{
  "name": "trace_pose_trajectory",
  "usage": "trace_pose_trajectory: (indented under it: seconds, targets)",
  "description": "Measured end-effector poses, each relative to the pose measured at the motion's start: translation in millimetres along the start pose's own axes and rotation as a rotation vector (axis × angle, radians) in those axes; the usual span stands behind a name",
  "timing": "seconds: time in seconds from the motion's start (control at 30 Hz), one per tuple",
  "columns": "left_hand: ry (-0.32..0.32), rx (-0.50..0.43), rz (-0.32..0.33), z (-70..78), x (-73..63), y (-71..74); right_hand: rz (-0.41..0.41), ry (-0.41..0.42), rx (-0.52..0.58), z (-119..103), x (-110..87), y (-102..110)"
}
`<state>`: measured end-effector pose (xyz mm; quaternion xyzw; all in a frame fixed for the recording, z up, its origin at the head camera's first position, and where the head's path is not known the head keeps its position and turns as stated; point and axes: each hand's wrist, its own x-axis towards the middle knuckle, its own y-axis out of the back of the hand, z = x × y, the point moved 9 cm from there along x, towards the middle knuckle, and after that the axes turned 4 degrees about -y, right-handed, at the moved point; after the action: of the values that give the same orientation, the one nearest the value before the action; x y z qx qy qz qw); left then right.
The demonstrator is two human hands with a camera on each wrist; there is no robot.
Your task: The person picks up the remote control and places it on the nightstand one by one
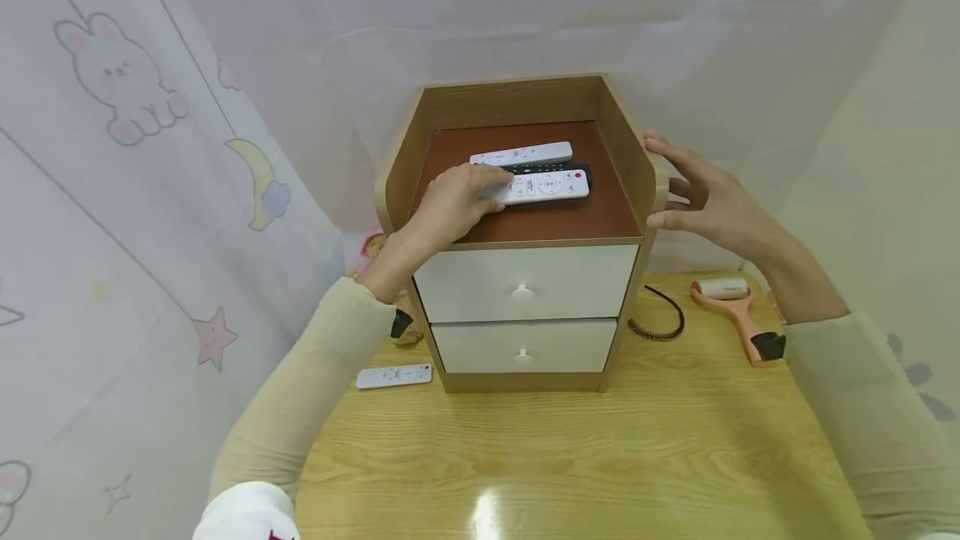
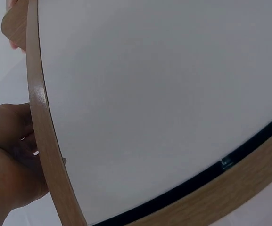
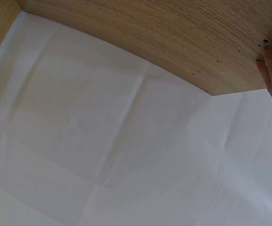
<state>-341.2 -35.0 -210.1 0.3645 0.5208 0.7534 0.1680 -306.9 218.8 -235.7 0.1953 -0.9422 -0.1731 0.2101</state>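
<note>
On the brown top of a small wooden cabinet [image 1: 465, 227], my left hand [image 1: 453, 202] holds the left end of a white remote control [image 1: 551, 184], thumb at its near side and fingers over it. Under and behind that remote shows part of a black remote [image 1: 542, 167]. Another white remote [image 1: 528, 154] lies farther back. My right hand [image 1: 708, 198] is at the cabinet's right side panel [image 1: 626, 157], thumb by its front edge. In the right wrist view, the straight fingers [image 3: 263, 70] of this hand rest against the panel's outer face.
Two white drawers [image 1: 525, 282] with knobs form the cabinet front. A white remote [image 1: 393, 376] lies on the wooden table [image 1: 525, 457] to the left. Right of the cabinet are a black coiled cord [image 1: 660, 332] and an orange-handled lint roller [image 1: 738, 315]. Curtains hang around.
</note>
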Motion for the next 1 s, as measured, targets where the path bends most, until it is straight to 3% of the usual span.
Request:
trace_pose_trajectory:
  seconds: [0.4, 0.83, 1.0]
  targets:
    - [0.019, 0.0, -0.014, -2.9, 1.0, -3.2, -0.007, 0.033, 0.025, -2.5, -1.1, -2.2]
    - [-0.002, 0.054, -0.078, 2.8, 1.0, -7.3, -0.011, 0.04, 0.031, -4.5, -1.7, 1.1]
    - [-0.024, 0.075, -0.065, 4.9, -1.5, -6.2, -0.013, 0.045, 0.036, -4.2, -2.9, 2.7]
